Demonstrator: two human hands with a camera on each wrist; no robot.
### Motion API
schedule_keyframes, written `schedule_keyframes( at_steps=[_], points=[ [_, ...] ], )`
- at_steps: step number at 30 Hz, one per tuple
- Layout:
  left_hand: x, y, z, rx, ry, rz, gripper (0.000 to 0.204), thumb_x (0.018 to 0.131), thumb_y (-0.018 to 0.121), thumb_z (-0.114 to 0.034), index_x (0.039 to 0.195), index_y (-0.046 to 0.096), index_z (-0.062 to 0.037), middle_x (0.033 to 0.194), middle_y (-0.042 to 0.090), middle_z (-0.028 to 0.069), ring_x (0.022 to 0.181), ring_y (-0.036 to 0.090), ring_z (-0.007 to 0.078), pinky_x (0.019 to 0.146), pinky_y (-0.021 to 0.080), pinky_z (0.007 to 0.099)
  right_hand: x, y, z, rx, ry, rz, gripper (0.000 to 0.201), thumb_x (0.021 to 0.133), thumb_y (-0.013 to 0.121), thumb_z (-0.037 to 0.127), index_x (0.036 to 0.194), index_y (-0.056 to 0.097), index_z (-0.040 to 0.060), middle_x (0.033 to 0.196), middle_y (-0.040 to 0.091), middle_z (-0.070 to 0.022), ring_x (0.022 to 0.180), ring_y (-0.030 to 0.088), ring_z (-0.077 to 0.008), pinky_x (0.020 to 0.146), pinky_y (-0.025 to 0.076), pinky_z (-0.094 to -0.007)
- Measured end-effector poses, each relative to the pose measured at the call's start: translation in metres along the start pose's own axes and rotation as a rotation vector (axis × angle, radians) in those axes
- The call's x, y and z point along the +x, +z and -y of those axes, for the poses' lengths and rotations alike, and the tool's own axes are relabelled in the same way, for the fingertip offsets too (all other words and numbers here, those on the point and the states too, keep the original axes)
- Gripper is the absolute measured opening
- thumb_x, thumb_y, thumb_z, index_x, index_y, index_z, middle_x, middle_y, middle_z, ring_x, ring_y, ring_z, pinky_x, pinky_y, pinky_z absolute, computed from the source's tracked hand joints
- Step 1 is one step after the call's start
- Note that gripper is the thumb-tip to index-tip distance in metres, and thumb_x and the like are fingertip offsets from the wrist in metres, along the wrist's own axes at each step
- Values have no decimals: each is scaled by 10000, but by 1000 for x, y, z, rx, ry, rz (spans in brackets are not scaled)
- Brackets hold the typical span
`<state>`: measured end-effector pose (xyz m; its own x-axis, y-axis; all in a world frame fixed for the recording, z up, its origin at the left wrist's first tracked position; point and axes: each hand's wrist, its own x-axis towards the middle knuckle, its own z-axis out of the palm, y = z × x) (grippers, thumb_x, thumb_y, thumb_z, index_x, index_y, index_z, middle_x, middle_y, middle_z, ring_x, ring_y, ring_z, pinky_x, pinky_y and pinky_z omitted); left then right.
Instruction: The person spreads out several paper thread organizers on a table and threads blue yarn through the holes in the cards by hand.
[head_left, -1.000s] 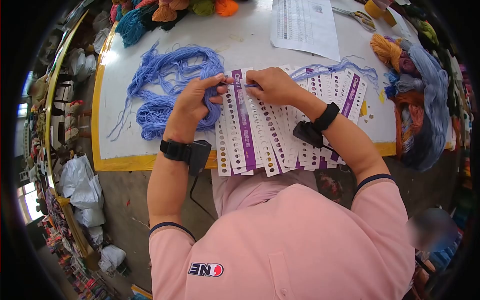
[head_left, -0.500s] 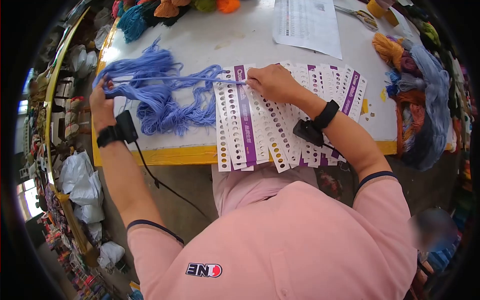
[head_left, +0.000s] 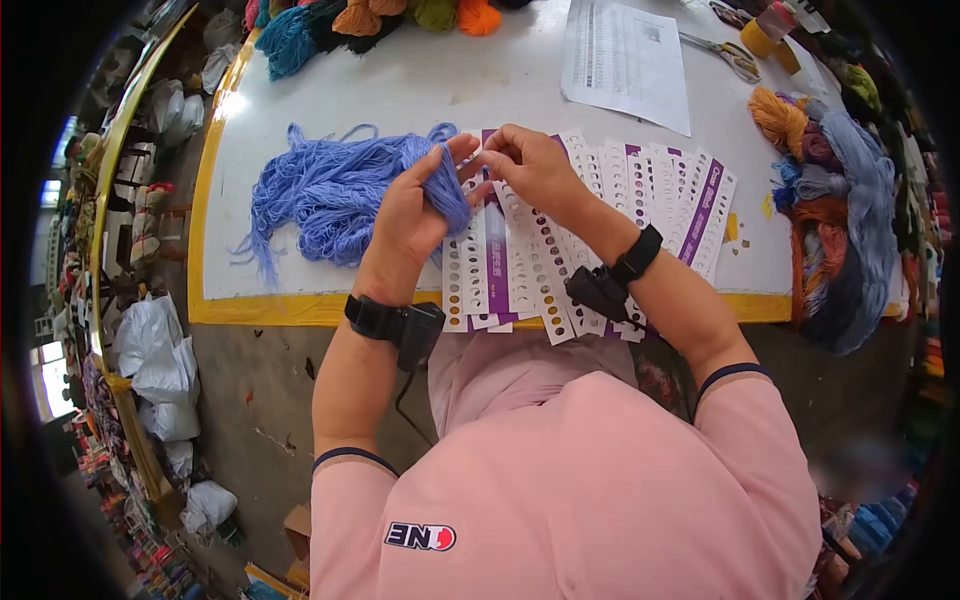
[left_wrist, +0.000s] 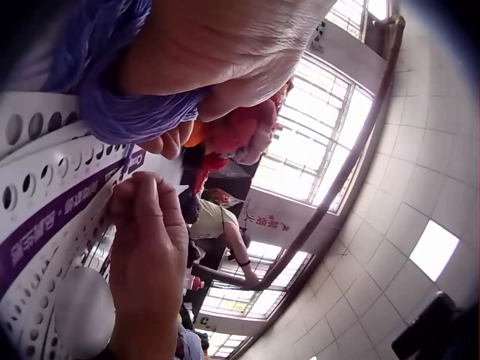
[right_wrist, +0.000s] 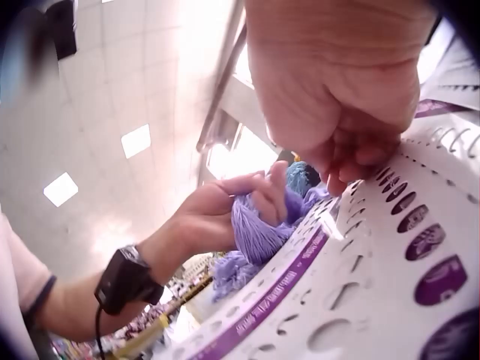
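Note:
A hank of blue yarn lies on the left of the table, and part of it loops over my left hand. In the right wrist view that hand's fingers curl inside the yarn loop. Close beside its fingertips, my right hand has thumb and forefinger pinched together over the cards. A bit of blue strand shows by the right fingertips in the head view; the rest is hidden by the fingers. Beneath both hands are fanned white cards with rows of punched holes and purple bands.
A printed sheet and scissors lie at the back right. Coloured hanks hang along the right edge, and more hanks sit at the back left. Yellow tape runs along the table's front edge.
My left hand swept out to the far left with yarn, stretching a strand, then came back beside the right hand with the yarn looped over it. The right hand stays over the cards.

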<state>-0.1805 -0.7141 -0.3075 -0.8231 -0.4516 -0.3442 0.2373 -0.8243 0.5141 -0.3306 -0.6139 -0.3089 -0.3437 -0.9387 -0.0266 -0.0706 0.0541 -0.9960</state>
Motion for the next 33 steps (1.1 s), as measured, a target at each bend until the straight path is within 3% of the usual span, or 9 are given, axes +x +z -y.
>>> schedule_keyframes(
  at_steps=[2, 6, 9, 12, 15, 18, 21, 30, 33],
  points=[
    [-3, 1, 5, 18, -22, 42, 434, 1018, 473, -232, 1350, 463, 48, 1293, 559, 189, 1179, 576, 284, 995, 486, 449, -6, 11, 7, 213, 87, 106, 108, 929, 616, 75, 927, 622, -33, 862, 667, -76, 731, 629, -121, 679, 562, -282],
    [-3, -7, 7, 9, -27, 46, 448, 1022, 463, -242, 1359, 454, 52, 1291, 557, 184, 1174, 577, 291, 989, 490, 458, -10, 16, -2, 411, 206, 90, 124, 941, 630, 110, 919, 627, -12, 847, 632, -36, 725, 607, -98, 668, 530, -247],
    [-13, 3, 4, 37, 3, -40, 416, 989, 527, -158, 1338, 473, 60, 1208, 604, 170, 1088, 625, 260, 942, 526, 405, -16, 6, 1, 436, 264, 175, 157, 960, 630, 185, 969, 625, 29, 843, 630, -22, 745, 624, -93, 664, 501, -214],
    [-10, -2, 9, 260, 136, -41, 402, 933, 588, -49, 1308, 500, 67, 1091, 649, 146, 965, 668, 218, 873, 561, 363, -18, 2, -1, 383, 272, 161, 164, 963, 630, 211, 958, 632, 48, 847, 635, -21, 739, 624, -87, 629, 470, -198],
    [-12, 4, 10, 182, 120, -61, 405, 890, 616, 20, 1280, 521, 73, 1000, 666, 122, 866, 680, 183, 822, 570, 316, -18, 2, -5, 478, 300, 101, 147, 971, 617, 210, 957, 624, 63, 836, 632, -13, 715, 603, -76, 617, 448, -192],
    [-11, 1, 10, 153, 111, 26, 359, 881, 618, 17, 1233, 558, 65, 996, 668, 140, 864, 688, 218, 785, 592, 337, -22, 1, -1, 614, 352, 83, 125, 981, 594, 193, 965, 617, 72, 809, 635, -3, 679, 559, -61, 610, 424, -194],
    [-13, 5, 10, 160, 99, -11, 366, 874, 604, 31, 1233, 551, 77, 983, 664, 143, 832, 687, 228, 792, 590, 335, -21, -1, -5, 562, 315, 141, 125, 995, 567, 190, 957, 604, 76, 795, 631, 1, 655, 531, -55, 594, 418, -194],
    [-16, -1, 9, 201, 113, -63, 345, 900, 569, -5, 1239, 570, 61, 1107, 655, 120, 963, 658, 199, 798, 565, 333, -20, 6, 0, 439, 295, 83, 123, 1001, 557, 193, 1022, 614, 87, 810, 603, 30, 657, 493, -27, 583, 395, -175],
    [-16, -3, 10, 226, 122, -70, 341, 896, 570, -15, 1228, 580, 61, 1158, 647, 122, 1006, 647, 199, 819, 566, 357, -21, 10, 12, 397, 234, 114, 129, 985, 574, 150, 1023, 614, 33, 930, 651, -17, 712, 547, -54, 625, 450, -204]
  ],
)
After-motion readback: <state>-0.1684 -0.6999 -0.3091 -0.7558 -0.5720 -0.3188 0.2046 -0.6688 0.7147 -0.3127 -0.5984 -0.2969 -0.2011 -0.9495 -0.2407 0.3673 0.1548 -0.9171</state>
